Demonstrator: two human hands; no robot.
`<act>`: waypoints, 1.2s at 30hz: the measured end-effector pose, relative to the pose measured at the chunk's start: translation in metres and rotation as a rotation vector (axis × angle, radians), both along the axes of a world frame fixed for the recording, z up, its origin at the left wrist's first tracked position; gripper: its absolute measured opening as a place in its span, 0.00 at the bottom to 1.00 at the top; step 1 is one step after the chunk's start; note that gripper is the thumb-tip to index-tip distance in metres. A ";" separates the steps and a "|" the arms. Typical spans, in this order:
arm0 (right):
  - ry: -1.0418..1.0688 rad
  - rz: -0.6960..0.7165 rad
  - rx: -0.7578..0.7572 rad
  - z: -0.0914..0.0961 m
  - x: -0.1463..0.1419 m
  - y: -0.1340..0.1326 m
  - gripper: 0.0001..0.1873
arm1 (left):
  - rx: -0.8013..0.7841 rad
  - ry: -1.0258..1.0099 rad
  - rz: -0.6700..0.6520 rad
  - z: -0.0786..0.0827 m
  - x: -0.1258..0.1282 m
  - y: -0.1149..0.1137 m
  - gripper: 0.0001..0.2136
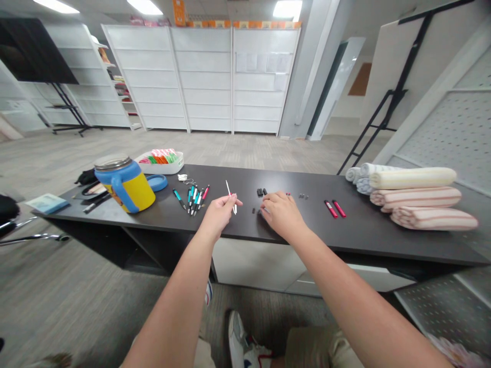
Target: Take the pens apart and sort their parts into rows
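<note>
Over the near part of the long, matt black desk [368, 230], a slim, straight white rod [228, 188] is clamped between the thumb and fingers of the left hand [219, 210]. To its right, the right hand [283, 213] is lowered with fingers curled; whether anything is pinched there cannot be told, as the fingertips are partly hidden. Close to them, tiny dark pieces [253, 210] are laid out, and just beyond, short black parts [260, 192] are grouped. Two glossy pinkish-red tubes [330, 209] are set off to the right, and teal, black and pink pens [195, 198] are bunched to the left. At the far edge, a low white tray [177, 164] is placed, with tall white panelled cabinets [203, 82] beyond. The tiny pieces could be scattered if brushed by the curled fingers; the rod could be dropped or swivelled if pinched too loosely. Its long axis is directed mainly away from the body, the far end being pointed forward and slightly left.
</note>
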State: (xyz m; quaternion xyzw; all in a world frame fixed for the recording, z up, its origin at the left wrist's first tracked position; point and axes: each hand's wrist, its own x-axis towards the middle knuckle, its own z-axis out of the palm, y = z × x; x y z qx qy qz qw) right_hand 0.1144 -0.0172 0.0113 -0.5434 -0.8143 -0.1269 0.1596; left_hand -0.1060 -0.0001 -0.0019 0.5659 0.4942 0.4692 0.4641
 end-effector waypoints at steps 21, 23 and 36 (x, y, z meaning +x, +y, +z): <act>0.536 0.162 0.092 -0.013 0.002 -0.018 0.14 | 0.291 0.449 -0.169 0.011 0.011 -0.013 0.21; 0.672 0.238 0.043 -0.011 0.002 -0.024 0.14 | 0.326 0.489 -0.286 0.011 0.016 -0.018 0.21; 0.884 -0.033 -0.057 0.010 -0.017 0.005 0.16 | 0.151 0.264 -0.167 0.016 -0.002 -0.018 0.25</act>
